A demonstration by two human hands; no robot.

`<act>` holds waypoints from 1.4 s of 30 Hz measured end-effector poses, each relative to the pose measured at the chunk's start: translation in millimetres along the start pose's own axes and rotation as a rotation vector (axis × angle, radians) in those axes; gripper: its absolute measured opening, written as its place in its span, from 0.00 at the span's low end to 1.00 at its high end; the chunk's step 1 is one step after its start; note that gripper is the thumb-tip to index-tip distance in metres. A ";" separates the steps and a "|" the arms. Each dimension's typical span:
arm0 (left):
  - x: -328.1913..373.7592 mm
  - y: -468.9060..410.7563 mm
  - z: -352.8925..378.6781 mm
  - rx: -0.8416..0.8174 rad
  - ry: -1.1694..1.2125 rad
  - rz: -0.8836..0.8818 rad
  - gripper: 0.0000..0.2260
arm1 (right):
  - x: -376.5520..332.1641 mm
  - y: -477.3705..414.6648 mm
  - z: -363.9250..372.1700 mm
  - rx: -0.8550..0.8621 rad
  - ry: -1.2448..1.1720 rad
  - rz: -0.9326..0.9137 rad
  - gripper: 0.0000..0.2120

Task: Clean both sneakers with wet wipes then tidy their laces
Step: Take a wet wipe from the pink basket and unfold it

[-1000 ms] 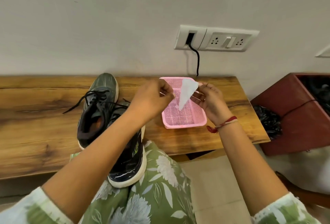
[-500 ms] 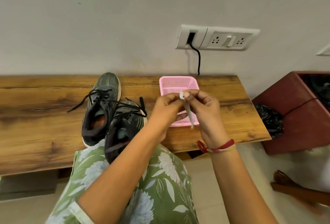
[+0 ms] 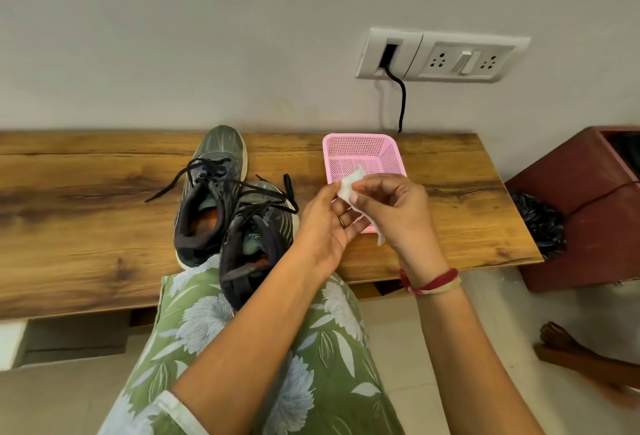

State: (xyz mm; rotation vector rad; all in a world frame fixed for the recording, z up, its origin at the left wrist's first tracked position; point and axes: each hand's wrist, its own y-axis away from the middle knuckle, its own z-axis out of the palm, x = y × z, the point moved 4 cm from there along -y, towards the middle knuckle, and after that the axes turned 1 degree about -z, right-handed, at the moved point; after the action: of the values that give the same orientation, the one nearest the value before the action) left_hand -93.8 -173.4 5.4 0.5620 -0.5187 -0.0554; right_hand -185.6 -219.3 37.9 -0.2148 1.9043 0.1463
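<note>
Whereas the wet wipe [image 3: 348, 189] was hanging open a second ago, you are now bunching it, left hand [image 3: 325, 225] and right hand [image 3: 398, 213] both pinching it, readying for the sneakers [image 3: 221, 149].

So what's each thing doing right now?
Wipe: crumpled, held between both hands.
Left hand: pinching the wipe.
Right hand: pinching the wipe.
Far sneaker: upright on the bench, laces untied.
Near sneaker: heel on the lap, laces loose.
Basket: upright on the bench, nothing seen inside.
Plug: pushed into the socket.
</note>
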 end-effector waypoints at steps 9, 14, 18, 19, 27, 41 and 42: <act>-3.1 -2.5 -6.9 0.015 0.072 -0.004 0.17 | -0.7 4.2 1.2 0.012 0.235 -0.038 0.13; -3.5 -2.6 -5.5 -0.021 -0.027 0.054 0.14 | 2.0 4.9 1.8 0.040 0.155 -0.013 0.03; -3.5 -1.8 -4.5 -0.025 -0.122 0.116 0.04 | -1.0 5.3 1.4 0.065 0.169 -0.020 0.03; -2.5 -1.1 -3.9 -0.029 -0.133 0.124 0.03 | -1.2 4.9 0.7 0.065 0.167 -0.012 0.02; 2.9 0.2 -0.8 -0.061 -0.163 0.153 0.06 | 0.3 5.5 -3.1 -0.026 -0.174 0.157 0.05; -7.8 13.0 9.1 -0.278 -0.737 0.494 0.23 | -0.4 0.3 -17.6 0.172 -0.899 0.525 0.09; -5.6 12.2 9.8 -0.232 -0.735 0.557 0.21 | -0.5 1.2 -16.7 0.162 -0.924 0.526 0.09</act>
State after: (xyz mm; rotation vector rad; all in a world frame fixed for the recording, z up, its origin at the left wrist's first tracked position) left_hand -104.6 -166.8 16.4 0.1357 -1.3513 0.2155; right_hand -201.1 -221.5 43.9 0.4152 0.9998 0.3697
